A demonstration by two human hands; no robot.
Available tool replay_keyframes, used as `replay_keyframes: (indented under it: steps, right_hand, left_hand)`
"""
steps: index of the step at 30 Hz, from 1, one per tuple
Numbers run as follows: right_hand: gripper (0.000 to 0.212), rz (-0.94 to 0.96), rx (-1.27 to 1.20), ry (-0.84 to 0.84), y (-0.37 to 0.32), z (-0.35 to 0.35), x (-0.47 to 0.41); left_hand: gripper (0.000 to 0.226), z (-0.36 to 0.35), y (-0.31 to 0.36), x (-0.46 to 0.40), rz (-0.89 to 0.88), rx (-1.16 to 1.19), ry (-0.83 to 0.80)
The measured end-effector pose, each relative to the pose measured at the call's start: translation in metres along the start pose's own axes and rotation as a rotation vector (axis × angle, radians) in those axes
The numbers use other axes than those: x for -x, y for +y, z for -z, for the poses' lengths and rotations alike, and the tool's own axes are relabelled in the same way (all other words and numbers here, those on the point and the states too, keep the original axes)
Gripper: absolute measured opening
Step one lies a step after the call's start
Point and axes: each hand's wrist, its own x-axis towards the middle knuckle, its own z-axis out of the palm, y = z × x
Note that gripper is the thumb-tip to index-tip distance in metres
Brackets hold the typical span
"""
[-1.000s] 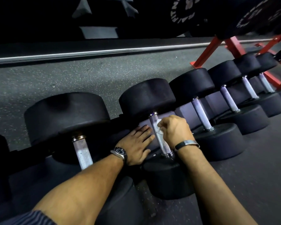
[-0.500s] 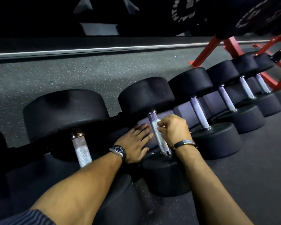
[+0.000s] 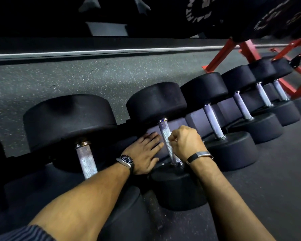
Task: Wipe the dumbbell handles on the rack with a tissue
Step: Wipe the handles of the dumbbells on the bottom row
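Tissue was pinched in the right hand, curled round the second dumbbell's handle on the rack. Left hand lay flat, fingers spread, just beside it.

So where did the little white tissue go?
In the head view, the crumpled white tissue sits mid-frame, pinched in the right hand against the knurled silver dumbbell handle, just right of the flat left hand.

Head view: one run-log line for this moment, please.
step: wiping handle | right hand: grips tissue on dumbbell handle | left hand: flat on rack beside handle | next handle: untouched
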Motion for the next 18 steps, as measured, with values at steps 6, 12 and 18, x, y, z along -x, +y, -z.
replay_keyframes:
  steps: [6,12,18]
  right_hand:
    - [0.008,-0.026,-0.011,-0.055,0.007,0.001,0.003]
    - [0.015,-0.031,0.001,-0.112,0.011,0.0,0.007]
    - [0.007,-0.042,0.033,-0.144,0.015,-0.001,0.005]
  left_hand:
    - [0.065,-0.002,0.0,0.0,0.001,0.015,0.019]
    - [0.065,-0.003,-0.001,0.0,0.013,0.027,0.004]
    - [0.066,-0.007,-0.001,0.0,0.023,0.06,-0.002]
